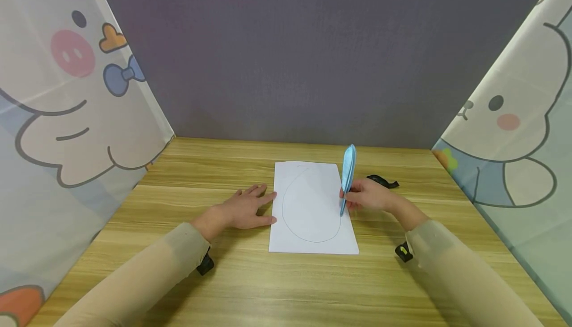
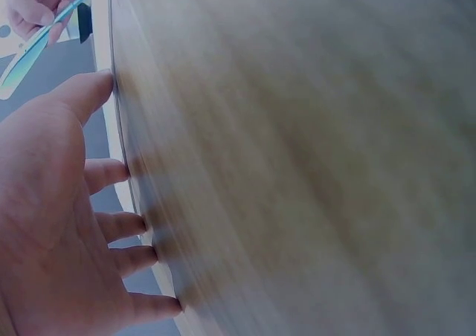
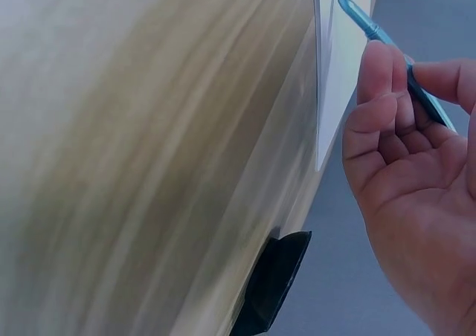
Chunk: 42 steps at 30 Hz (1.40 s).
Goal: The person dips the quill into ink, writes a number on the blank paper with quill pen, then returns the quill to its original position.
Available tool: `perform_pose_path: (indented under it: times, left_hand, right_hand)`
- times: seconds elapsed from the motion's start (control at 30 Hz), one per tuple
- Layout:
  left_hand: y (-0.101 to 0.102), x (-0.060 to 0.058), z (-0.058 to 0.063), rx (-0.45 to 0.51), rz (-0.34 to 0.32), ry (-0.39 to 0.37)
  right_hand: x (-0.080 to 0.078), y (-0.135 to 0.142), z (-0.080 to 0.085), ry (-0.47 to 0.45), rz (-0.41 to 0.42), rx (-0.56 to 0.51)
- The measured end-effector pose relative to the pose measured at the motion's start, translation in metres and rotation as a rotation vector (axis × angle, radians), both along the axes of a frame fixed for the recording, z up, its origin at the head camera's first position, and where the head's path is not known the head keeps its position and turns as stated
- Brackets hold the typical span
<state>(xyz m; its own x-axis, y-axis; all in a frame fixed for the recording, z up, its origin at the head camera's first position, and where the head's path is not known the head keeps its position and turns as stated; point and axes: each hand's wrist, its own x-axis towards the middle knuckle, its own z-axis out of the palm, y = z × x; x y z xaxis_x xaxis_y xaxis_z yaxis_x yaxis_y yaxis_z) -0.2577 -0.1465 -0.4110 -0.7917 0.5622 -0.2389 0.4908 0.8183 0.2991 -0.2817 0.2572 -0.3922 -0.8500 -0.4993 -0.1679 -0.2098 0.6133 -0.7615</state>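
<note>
A white sheet of paper [image 1: 313,203] lies on the wooden table, carrying a thin curved line like an oval left unclosed at the upper right. My right hand [image 1: 367,194] pinches a shiny blue feather-shaped pen [image 1: 348,168] over the paper's right edge. In the right wrist view the tip of the pen [image 3: 357,13] meets the paper, with thumb and fingers around the barrel. My left hand [image 1: 247,208] rests with spread fingers at the paper's left edge; the thumb and a fingertip touch the sheet. The left wrist view shows the left hand [image 2: 52,202] with its fingers extended.
Beyond the right hand lies a black strap-like object [image 1: 382,181] on the table [image 1: 214,163]. A dark grey panel [image 1: 286,59] rises behind the table. Cartoon-printed cloths hang at the left [image 1: 35,133] and right [image 1: 527,163].
</note>
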Motion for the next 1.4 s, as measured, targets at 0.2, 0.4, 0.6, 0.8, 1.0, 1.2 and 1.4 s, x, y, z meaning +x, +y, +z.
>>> perform_pose_path:
  times: [0.2,0.4,0.6,0.8,1.0,1.2,1.4]
  left_hand:
    - [0.0,0.001,0.0,0.003,0.003,-0.002]
    - [0.0,0.001,0.0,0.004,0.005,0.009]
    - [0.0,0.002,0.0,0.007,0.001,0.012]
    - [0.0,0.002,0.0,0.006,0.002,0.007]
    - [0.0,0.002,0.0,0.012,0.004,0.001]
    - [0.001,0.003,-0.001,0.011,0.006,0.004]
    - [0.001,0.003,0.0,0.008,0.008,0.008]
  right_hand:
    - [-0.004,-0.002,0.002,0.039,-0.053,0.021]
    - [-0.008,-0.003,0.003,0.057,-0.102,0.045]
    - [-0.013,-0.004,0.001,0.06,-0.119,0.028]
    - [-0.017,-0.006,-0.001,0.08,-0.145,0.01]
    - [-0.019,-0.01,-0.005,0.068,-0.183,-0.03]
    - [-0.021,-0.013,-0.008,0.059,-0.199,-0.069]
    - [-0.022,-0.016,-0.01,0.084,-0.198,-0.073]
